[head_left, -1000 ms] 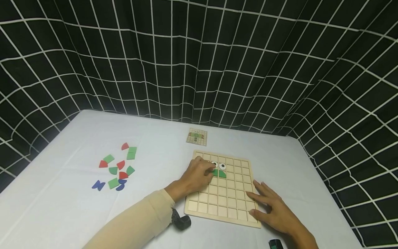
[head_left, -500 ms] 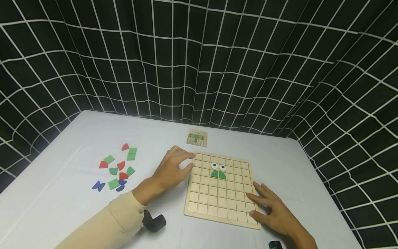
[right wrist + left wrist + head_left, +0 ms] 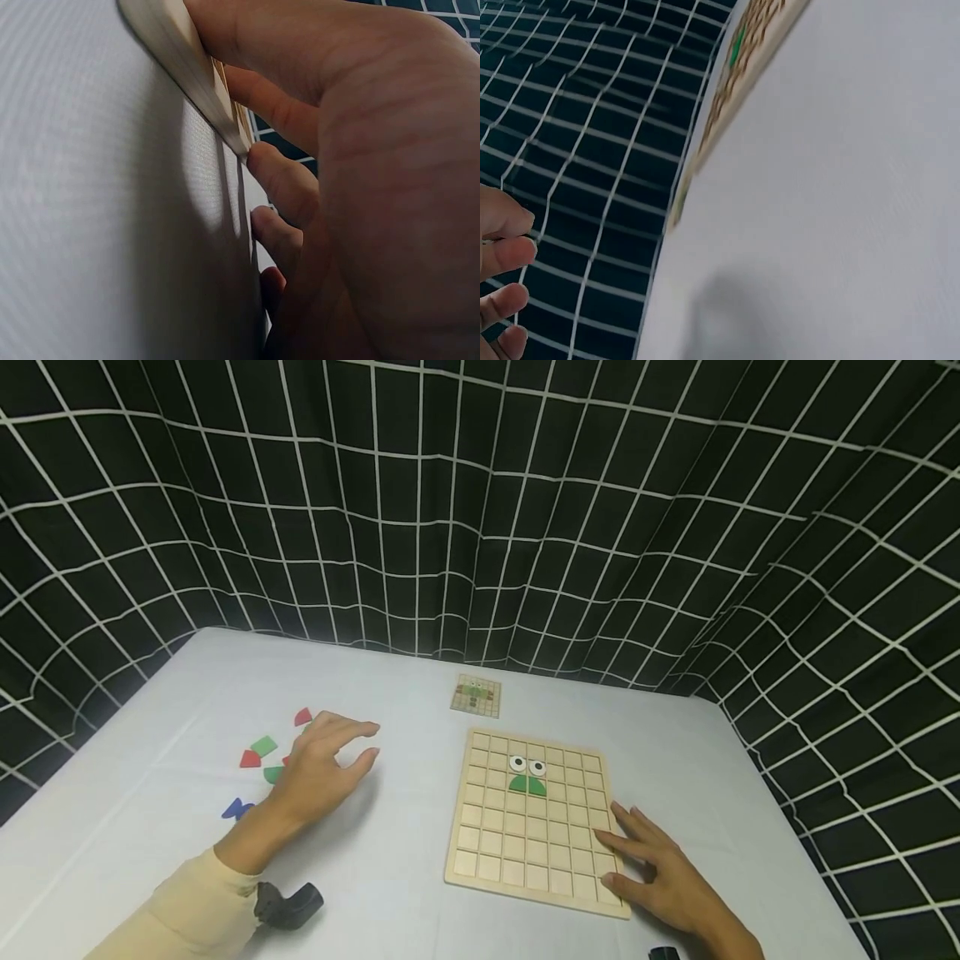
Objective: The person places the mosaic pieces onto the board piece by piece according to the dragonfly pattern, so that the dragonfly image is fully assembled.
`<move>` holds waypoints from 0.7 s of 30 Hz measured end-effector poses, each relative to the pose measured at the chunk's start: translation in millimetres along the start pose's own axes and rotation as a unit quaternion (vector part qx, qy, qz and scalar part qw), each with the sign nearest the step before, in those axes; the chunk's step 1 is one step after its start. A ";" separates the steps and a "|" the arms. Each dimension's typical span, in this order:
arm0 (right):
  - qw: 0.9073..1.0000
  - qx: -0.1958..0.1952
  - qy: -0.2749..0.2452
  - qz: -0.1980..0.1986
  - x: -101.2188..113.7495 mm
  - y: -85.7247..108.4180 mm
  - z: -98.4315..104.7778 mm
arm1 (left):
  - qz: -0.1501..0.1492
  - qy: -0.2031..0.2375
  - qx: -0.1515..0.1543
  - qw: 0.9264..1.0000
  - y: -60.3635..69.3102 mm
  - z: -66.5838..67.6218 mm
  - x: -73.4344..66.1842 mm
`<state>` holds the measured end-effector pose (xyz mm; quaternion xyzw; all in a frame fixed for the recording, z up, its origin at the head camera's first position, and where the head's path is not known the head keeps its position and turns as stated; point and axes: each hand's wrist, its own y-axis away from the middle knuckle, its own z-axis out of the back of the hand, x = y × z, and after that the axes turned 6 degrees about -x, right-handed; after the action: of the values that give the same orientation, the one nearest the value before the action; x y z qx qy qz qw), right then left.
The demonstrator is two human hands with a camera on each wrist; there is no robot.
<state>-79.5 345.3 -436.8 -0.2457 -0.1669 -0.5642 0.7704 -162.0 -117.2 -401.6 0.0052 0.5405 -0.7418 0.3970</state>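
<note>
My left hand [image 3: 318, 772] is held above the table at the left, holding nothing, with a gap between thumb and index finger. It hides part of a group of loose flat pieces, among them a red quarter-circle [image 3: 302, 717], a green square [image 3: 263, 746] and blue pieces [image 3: 237, 808]. The right hand [image 3: 654, 868] rests on the right edge of a wooden grid board [image 3: 491, 887], its thumb and a finger touching the rim, as the right wrist view also shows. Two round eye pieces [image 3: 527, 766] sit in the board above two green quarter-circles [image 3: 527, 785].
Behind the board lies a small pattern card [image 3: 476, 696] showing a coloured figure on a grid. A white cloth [image 3: 405, 852] covers the table. A black curtain with white grid lines [image 3: 420, 527] stands round the back and sides.
My left hand has left the green pieces on the board and moved left to the loose pieces, its fingers parting. The right hand has stayed at the board's edge.
</note>
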 end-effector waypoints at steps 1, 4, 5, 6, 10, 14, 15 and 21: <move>1.000 -0.001 0.000 0.002 -0.1 0.5 -0.1 | 0.002 -0.002 -0.002 1.000 2.1 2.9 3.0; 1.000 -0.003 0.002 0.008 -0.1 1.1 -0.3 | 0.017 -0.017 -0.004 1.000 8.2 10.6 10.4; 1.000 -0.004 0.003 0.007 0.1 1.3 -0.2 | 0.026 -0.023 -0.004 0.999 10.3 12.9 12.5; 1.000 -0.004 0.004 0.007 0.2 1.3 -0.1 | 0.036 -0.029 -0.002 0.999 12.3 15.1 14.4; 1.000 -0.003 0.006 0.004 0.2 0.0 -0.7 | 0.086 -0.051 0.001 0.995 19.9 24.7 21.7; 1.000 -0.002 0.009 -0.001 0.6 0.0 -1.7 | 0.125 -0.062 0.007 0.990 28.8 32.3 31.5; 1.000 -0.002 0.009 -0.003 0.7 0.1 -1.8 | 0.127 -0.064 0.009 0.990 31.3 33.2 34.6; 1.000 -0.003 0.011 -0.014 1.7 -0.1 -0.7 | 0.106 -0.072 0.030 0.991 43.8 31.4 51.1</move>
<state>-79.0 343.6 -436.4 -0.2396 -0.1599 -0.5779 0.7636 -157.8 -176.7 -445.8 0.0205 0.4842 -0.7101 0.5108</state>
